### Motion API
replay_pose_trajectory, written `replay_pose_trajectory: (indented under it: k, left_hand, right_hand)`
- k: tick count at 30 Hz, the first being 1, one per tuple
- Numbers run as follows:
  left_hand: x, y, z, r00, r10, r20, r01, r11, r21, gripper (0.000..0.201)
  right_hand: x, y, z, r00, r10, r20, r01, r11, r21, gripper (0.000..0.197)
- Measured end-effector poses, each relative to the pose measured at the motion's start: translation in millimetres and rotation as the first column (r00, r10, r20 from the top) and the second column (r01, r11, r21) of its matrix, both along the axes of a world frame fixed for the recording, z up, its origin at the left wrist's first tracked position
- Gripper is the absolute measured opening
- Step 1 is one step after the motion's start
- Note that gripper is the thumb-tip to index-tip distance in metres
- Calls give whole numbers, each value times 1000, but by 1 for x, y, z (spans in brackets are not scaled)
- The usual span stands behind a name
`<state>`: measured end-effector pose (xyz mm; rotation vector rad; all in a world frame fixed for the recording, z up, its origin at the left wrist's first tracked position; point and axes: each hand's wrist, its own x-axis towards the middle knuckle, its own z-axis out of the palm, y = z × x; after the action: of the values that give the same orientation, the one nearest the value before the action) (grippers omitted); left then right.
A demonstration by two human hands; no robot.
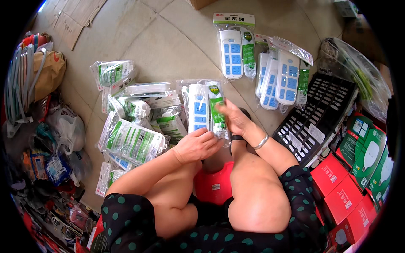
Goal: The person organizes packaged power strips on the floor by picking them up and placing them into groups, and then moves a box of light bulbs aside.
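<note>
Between my knees I hold a packaged power strip (198, 110), white with blue sockets, in a clear bag with a green and white card. My left hand (197, 145) pinches the lower end of the bag, fingers drawn together. From the right side, my right hand (236, 120) grips the bag's edge with the thumb over the green card; some of its fingers are hidden behind. To the left lies a heap of bagged power strips (135, 141), several with their green printed backs up. Beyond my right hand are more bagged power strips (278, 80), and another bagged strip (232, 55) stands apart farther off.
At the right are a black slotted rack (312, 114) and red and green bulb boxes (344, 196). Plastic bags (67, 128) and mixed goods crowd the left side. Under me is a red stool (214, 183). Flattened cardboard (76, 21) lies on the tiled floor at the far left.
</note>
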<state>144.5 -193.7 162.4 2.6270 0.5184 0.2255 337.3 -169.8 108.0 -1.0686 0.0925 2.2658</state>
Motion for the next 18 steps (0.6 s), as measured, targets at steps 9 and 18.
replay_pose_trajectory:
  k: [9,18]
  left_hand:
    - [-100,66,-60,619,654,-435,-682,722,115,58]
    - [-112,98,-90,515,533,-672,-703,711,25,46]
  right_hand:
    - [13,-6,-27,897,27,442,-161,950,268,43]
    - [-9,75,-8,840,-64,539,-293,782,550,46]
